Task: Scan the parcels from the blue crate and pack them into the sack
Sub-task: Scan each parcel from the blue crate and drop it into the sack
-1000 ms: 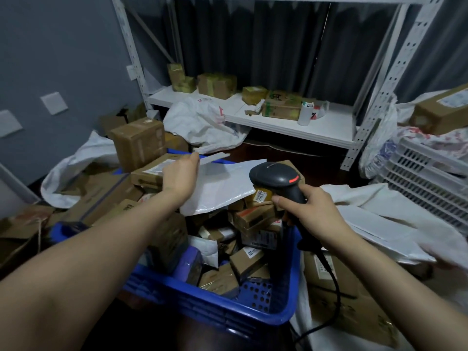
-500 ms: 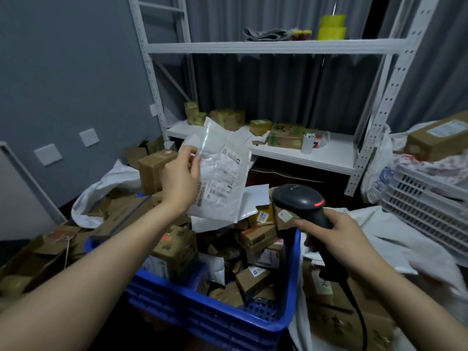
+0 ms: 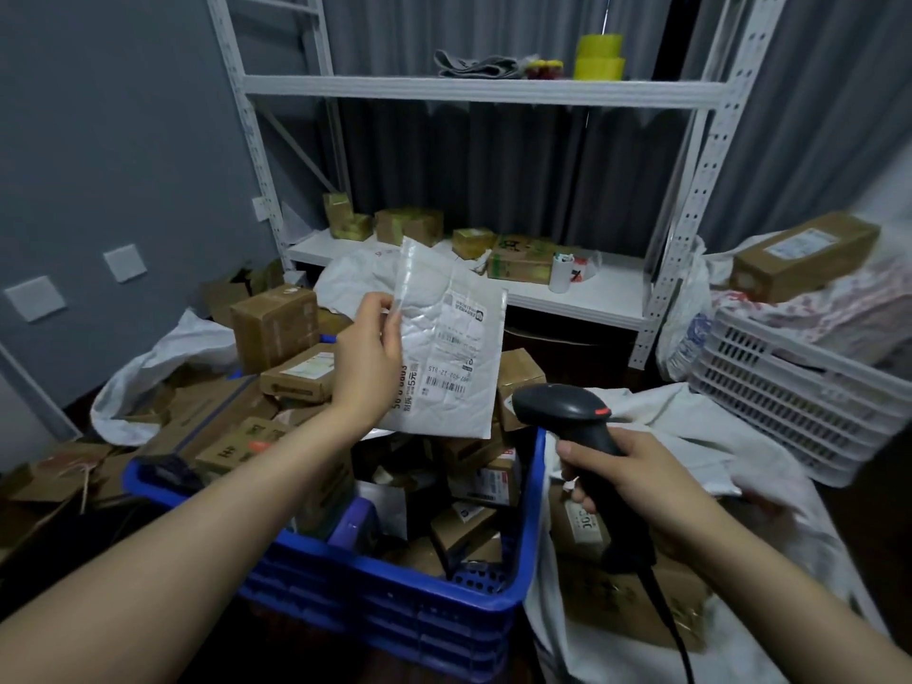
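My left hand (image 3: pixel 367 360) grips the left edge of a white bubble mailer (image 3: pixel 451 348) and holds it upright above the blue crate (image 3: pixel 434 604), label side facing me. My right hand (image 3: pixel 641 478) grips the handle of a black barcode scanner (image 3: pixel 562 409); its head sits just below and right of the mailer's bottom corner. The crate is full of small cardboard parcels (image 3: pixel 486 481). The white sack (image 3: pixel 701 431) lies open to the crate's right, with brown boxes (image 3: pixel 636 599) inside it.
A white metal shelf rack (image 3: pixel 582 293) with small boxes stands behind. A white slatted crate (image 3: pixel 799 402) sits at the right. Loose cardboard boxes (image 3: pixel 274 325) and another white sack (image 3: pixel 148 382) crowd the floor at the left, against a grey wall.
My left hand lifted the mailer out of the crate and turned it upright with the label towards me. The scanner stayed close under it. My view rose.
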